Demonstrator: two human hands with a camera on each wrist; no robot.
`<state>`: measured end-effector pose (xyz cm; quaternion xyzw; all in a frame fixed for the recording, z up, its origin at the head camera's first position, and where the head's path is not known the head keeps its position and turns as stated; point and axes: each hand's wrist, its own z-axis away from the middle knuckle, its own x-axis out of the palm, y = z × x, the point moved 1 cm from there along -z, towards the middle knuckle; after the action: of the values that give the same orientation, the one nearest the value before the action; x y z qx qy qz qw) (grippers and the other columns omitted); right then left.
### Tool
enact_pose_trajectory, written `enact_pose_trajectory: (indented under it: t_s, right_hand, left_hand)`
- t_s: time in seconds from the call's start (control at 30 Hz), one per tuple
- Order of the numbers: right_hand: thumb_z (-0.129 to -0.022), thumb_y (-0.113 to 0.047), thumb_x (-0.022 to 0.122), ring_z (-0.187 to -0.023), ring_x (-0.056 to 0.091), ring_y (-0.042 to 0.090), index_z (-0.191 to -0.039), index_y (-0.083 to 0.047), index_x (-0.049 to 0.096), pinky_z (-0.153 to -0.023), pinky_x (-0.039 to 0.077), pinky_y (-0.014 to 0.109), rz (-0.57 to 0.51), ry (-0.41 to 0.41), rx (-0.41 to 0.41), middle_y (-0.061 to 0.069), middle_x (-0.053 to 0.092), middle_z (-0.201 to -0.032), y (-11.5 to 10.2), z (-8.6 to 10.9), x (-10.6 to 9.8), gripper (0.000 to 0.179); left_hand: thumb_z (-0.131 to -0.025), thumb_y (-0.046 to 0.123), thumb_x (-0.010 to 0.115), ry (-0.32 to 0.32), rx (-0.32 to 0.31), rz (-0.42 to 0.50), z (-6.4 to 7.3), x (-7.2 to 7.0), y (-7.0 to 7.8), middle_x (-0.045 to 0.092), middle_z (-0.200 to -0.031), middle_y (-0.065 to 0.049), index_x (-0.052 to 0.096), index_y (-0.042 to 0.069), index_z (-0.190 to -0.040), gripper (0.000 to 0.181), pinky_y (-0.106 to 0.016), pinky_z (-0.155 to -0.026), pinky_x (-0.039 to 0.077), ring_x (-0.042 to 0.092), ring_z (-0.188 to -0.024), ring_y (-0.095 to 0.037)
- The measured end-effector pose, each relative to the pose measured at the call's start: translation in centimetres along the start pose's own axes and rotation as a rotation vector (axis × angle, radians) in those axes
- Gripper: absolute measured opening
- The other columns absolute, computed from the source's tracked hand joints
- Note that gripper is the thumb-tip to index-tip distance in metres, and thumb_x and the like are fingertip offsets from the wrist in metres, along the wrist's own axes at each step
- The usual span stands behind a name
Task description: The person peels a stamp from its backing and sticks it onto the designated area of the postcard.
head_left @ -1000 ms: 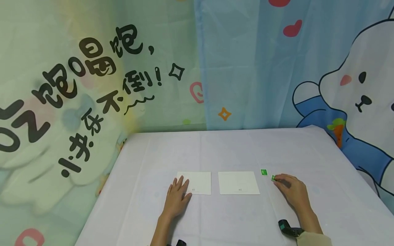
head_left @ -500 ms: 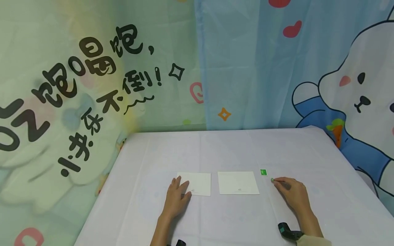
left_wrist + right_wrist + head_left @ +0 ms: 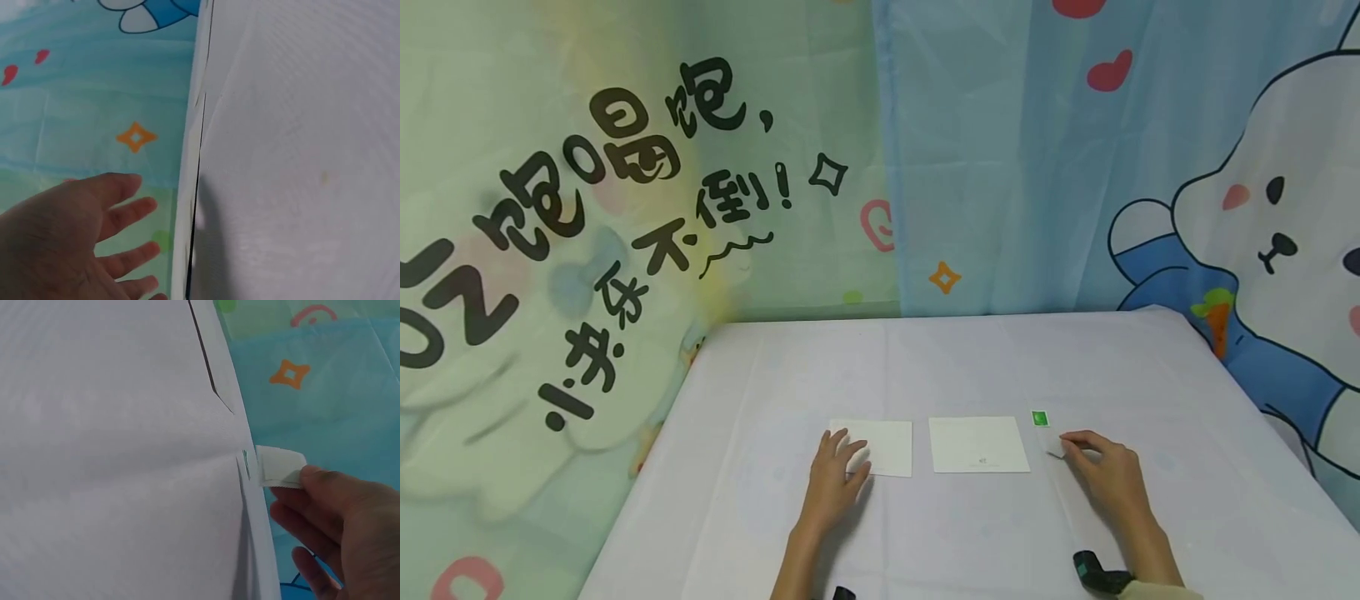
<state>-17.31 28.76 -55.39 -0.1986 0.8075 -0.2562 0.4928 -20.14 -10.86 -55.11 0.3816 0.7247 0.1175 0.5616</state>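
Observation:
Between thumb and fingers, my right hand (image 3: 1105, 471) pinches a small stamp (image 3: 281, 467), its white back showing in the right wrist view. It is lifted at the right of the table. Just behind it lies a second stamp (image 3: 1039, 418), green with a white border, flat on the cloth. My left hand (image 3: 837, 479) is over the left edge of a white card (image 3: 887, 446), fingers spread and loosely bent. In the left wrist view this hand (image 3: 81, 237) holds nothing. A second white card (image 3: 981, 444), with a tiny printed mark, lies between the first card and the stamps.
A white cloth (image 3: 962, 358) covers the table. Behind it hangs a printed curtain (image 3: 1000, 167) with cartoon figures and lettering. A black wrist device (image 3: 1097, 573) sits at the right sleeve.
The stamp in my right hand has turned from its green face to its white back and come a little forward. The left hand's fingers have bent slightly over the left card.

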Motion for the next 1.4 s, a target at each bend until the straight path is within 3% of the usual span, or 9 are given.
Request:
enact_pose_trajectory:
  t_s: [0.23, 0.43, 0.6, 0.77, 0.87, 1.0, 1.1, 1.2, 1.4]
  right_hand:
    - [-0.080, -0.009, 0.071, -0.082, 0.062, 0.038, -0.090, -0.005, 0.070, -0.073, 0.042, 0.053, -0.025, 0.073, -0.104, 0.013, 0.069, -0.078, -1.3, -0.2, -0.1, 0.011]
    - [-0.082, -0.022, 0.071, -0.077, 0.062, 0.028, -0.090, -0.015, 0.070, -0.066, 0.044, 0.048, -0.009, 0.145, -0.152, 0.001, 0.068, -0.077, 1.2, -0.5, 1.9, 0.011]
    - [-0.081, -0.026, 0.071, -0.077, 0.060, 0.017, -0.094, -0.022, 0.070, -0.064, 0.043, 0.038, -0.021, 0.176, -0.156, -0.006, 0.068, -0.081, 2.9, -0.8, 3.3, 0.013]
    - [-0.080, -0.028, 0.072, -0.077, 0.057, 0.008, -0.098, -0.032, 0.069, -0.063, 0.040, 0.022, -0.096, 0.212, -0.184, -0.013, 0.067, -0.086, 2.3, -1.3, 4.1, 0.019]
    - [-0.080, -0.023, 0.073, -0.075, 0.056, 0.002, -0.098, -0.031, 0.069, -0.063, 0.040, 0.019, -0.182, 0.223, -0.224, -0.013, 0.067, -0.086, 0.2, -1.4, 3.4, 0.021]
    - [-0.079, -0.013, 0.073, -0.073, 0.057, 0.005, -0.093, -0.018, 0.072, -0.068, 0.040, 0.021, -0.274, 0.188, -0.222, -0.004, 0.068, -0.081, -7.2, -0.8, -0.2, 0.015]
    - [-0.079, -0.009, 0.072, -0.075, 0.058, 0.007, -0.089, -0.011, 0.071, -0.074, 0.039, 0.021, -0.280, 0.149, -0.185, 0.000, 0.068, -0.078, -12.4, -0.1, -2.8, 0.011]
    - [-0.079, -0.007, 0.072, -0.076, 0.058, 0.005, -0.088, -0.009, 0.071, -0.078, 0.039, 0.020, -0.270, 0.125, -0.158, 0.000, 0.068, -0.076, -14.5, 0.2, -3.7, 0.010]
    - [-0.078, -0.006, 0.073, -0.077, 0.058, 0.004, -0.088, -0.010, 0.071, -0.084, 0.039, 0.019, -0.280, 0.112, -0.149, -0.004, 0.067, -0.079, -16.1, 0.8, -4.6, 0.011]
  left_hand:
    - [-0.086, 0.014, 0.064, 0.038, 0.041, 0.028, -0.4, -0.2, 1.7, 0.052, -0.123, -0.021, 0.065, 0.002, -0.108, 0.026, -0.064, -0.091, 0.031, 0.033, -0.123, -0.049]
    - [-0.085, 0.014, 0.064, 0.056, 0.090, 0.031, -0.7, -0.2, 3.6, 0.060, -0.112, -0.010, 0.068, 0.007, -0.103, 0.019, -0.052, -0.090, 0.039, 0.048, -0.114, -0.036]
    - [-0.089, 0.019, 0.062, -0.005, 0.073, 0.070, -1.0, 0.0, 5.1, 0.064, -0.100, 0.005, 0.069, 0.014, -0.099, 0.013, -0.039, -0.086, 0.044, 0.056, -0.101, -0.018]
    - [-0.093, 0.024, 0.056, -0.068, 0.080, 0.180, -1.3, 0.3, 6.7, 0.065, -0.085, 0.012, 0.069, 0.015, -0.090, 0.016, -0.033, -0.079, 0.047, 0.059, -0.087, -0.007]
    - [-0.094, 0.027, 0.055, -0.097, 0.095, 0.253, -1.6, 0.6, 7.7, 0.063, -0.079, 0.015, 0.067, 0.016, -0.088, 0.018, -0.034, -0.076, 0.048, 0.058, -0.080, -0.003]
    - [-0.095, 0.032, 0.052, -0.126, 0.118, 0.331, -2.2, 0.8, 9.3, 0.062, -0.077, 0.016, 0.067, 0.017, -0.091, 0.022, -0.033, -0.072, 0.049, 0.056, -0.077, 0.000]
    - [-0.095, 0.035, 0.050, -0.132, 0.134, 0.373, -2.6, 0.7, 10.5, 0.063, -0.079, 0.013, 0.067, 0.017, -0.096, 0.025, -0.026, -0.068, 0.048, 0.056, -0.077, 0.001]
    - [-0.095, 0.035, 0.049, -0.129, 0.153, 0.405, -3.0, 0.5, 11.5, 0.065, -0.081, 0.010, 0.067, 0.016, -0.099, 0.026, -0.022, -0.065, 0.046, 0.056, -0.076, 0.000]
    - [-0.096, 0.033, 0.048, -0.137, 0.221, 0.420, -3.4, -0.2, 13.6, 0.065, -0.083, 0.010, 0.066, 0.015, -0.102, 0.026, -0.022, -0.071, 0.046, 0.057, -0.078, 0.001]
